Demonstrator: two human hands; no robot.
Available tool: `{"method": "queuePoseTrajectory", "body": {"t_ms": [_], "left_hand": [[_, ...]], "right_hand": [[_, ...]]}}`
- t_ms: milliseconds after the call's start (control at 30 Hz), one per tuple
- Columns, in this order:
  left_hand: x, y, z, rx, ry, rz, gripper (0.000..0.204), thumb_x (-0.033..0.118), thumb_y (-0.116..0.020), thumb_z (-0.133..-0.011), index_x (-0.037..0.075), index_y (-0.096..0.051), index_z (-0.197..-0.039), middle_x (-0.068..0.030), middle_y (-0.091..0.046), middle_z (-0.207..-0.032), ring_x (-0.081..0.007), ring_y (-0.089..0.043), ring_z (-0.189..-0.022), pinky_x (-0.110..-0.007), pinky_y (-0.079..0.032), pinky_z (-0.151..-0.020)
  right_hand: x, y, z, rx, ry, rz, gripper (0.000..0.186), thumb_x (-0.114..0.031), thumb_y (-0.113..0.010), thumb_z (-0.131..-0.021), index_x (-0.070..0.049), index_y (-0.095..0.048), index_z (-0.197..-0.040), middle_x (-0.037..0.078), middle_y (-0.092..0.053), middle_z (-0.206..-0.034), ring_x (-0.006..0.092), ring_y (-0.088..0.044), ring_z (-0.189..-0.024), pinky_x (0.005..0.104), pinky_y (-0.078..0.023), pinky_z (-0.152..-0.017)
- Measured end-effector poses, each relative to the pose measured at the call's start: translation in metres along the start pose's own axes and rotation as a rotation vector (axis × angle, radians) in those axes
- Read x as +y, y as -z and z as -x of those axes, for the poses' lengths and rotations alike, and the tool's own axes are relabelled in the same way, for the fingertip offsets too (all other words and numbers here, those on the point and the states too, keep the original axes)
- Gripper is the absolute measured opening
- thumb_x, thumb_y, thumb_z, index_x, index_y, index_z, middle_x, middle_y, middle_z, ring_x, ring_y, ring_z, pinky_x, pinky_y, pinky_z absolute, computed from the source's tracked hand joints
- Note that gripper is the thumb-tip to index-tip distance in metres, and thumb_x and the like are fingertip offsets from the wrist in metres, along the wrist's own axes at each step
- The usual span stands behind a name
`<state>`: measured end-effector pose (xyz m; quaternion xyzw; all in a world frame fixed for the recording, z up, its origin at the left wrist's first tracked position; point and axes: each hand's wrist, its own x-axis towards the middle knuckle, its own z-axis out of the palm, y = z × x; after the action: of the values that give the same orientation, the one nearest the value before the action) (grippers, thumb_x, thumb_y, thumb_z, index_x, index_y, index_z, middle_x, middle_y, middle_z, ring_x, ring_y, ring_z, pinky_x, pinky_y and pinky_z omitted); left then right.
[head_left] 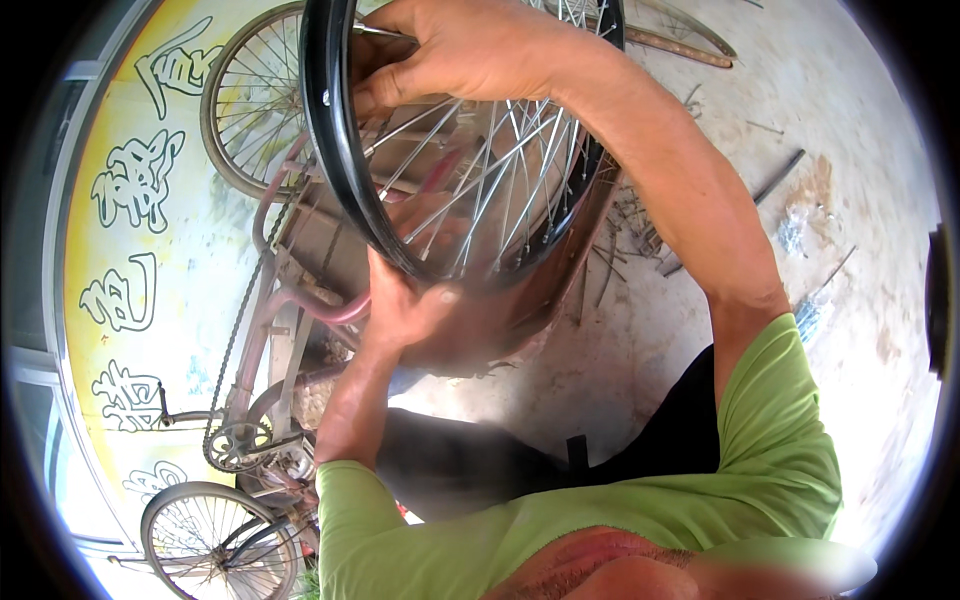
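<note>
A black wheel rim (340,150) with many silver spokes (500,175) is held tilted in the upper middle. My right hand (430,55) reaches across from the right, fingers curled at the rim's upper left, partly inside it, by a thin silver piece (385,30). My left hand (400,305) grips the rim's lower part from below; its fingers are partly hidden and hazy. A worn reddish-brown cart body (560,290) lies beneath the wheel.
An old pink tricycle frame (315,302) with chain and wheels (220,545) stands at left beside a painted yellow-white board (120,270). Thin rods (780,175), small plastic bags (793,230) and a curved wheel piece (680,55) lie on the concrete floor (840,150) at right.
</note>
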<state>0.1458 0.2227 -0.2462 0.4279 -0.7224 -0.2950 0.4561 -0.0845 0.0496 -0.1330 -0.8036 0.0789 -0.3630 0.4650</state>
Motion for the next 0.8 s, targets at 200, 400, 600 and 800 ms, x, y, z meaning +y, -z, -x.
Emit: {"method": "queuePoseTrajectory", "body": {"t_ms": [200, 400, 600, 800], "left_hand": [[0.001, 0.0, -0.002, -0.033, 0.007, -0.007, 0.099, 0.033, -0.088, -0.079, 0.004, -0.027, -0.151, -0.021, -0.046, -0.146, -0.0307, -0.06, -0.122, -0.048, -0.049, -0.103], [0.004, -0.001, 0.0, -0.019, 0.031, -0.026, 0.098, 0.033, -0.089, -0.077, 0.002, -0.03, -0.148, -0.02, -0.047, -0.146, -0.0284, -0.06, -0.121, -0.046, -0.051, -0.101], [0.004, -0.002, -0.003, -0.011, 0.012, 0.002, 0.097, 0.033, -0.089, -0.077, 0.0, -0.032, -0.147, -0.019, -0.048, -0.145, -0.0277, -0.06, -0.121, -0.044, -0.051, -0.102], [0.005, -0.004, 0.0, 0.0, 0.07, 0.027, 0.095, 0.032, -0.089, -0.076, -0.002, -0.034, -0.146, -0.0194, -0.049, -0.145, -0.0279, -0.06, -0.122, -0.043, -0.051, -0.102]], "right_hand": [[-0.002, 0.0, -0.001, -0.065, -0.052, 0.009, 0.024, -0.026, -0.071, -0.092, -0.004, -0.073, -0.104, 0.011, -0.074, -0.094, 0.0195, -0.068, -0.092, 0.0366, -0.05, -0.084], [0.0, 0.0, -0.002, -0.068, -0.017, 0.102, 0.024, -0.025, -0.072, -0.091, -0.007, -0.072, -0.107, 0.012, -0.074, -0.096, 0.0244, -0.069, -0.095, 0.0384, -0.05, -0.086], [0.034, -0.021, -0.013, -0.014, 0.152, -0.348, 0.029, -0.022, -0.072, -0.094, 0.0, -0.074, -0.114, 0.008, -0.076, -0.103, 0.0152, -0.071, -0.098, 0.0278, -0.053, -0.09], [0.028, -0.021, -0.012, -0.046, 0.092, -0.288, 0.028, -0.02, -0.072, -0.093, 0.0, -0.074, -0.113, 0.008, -0.076, -0.104, 0.0153, -0.071, -0.096, 0.0286, -0.054, -0.09]]}}
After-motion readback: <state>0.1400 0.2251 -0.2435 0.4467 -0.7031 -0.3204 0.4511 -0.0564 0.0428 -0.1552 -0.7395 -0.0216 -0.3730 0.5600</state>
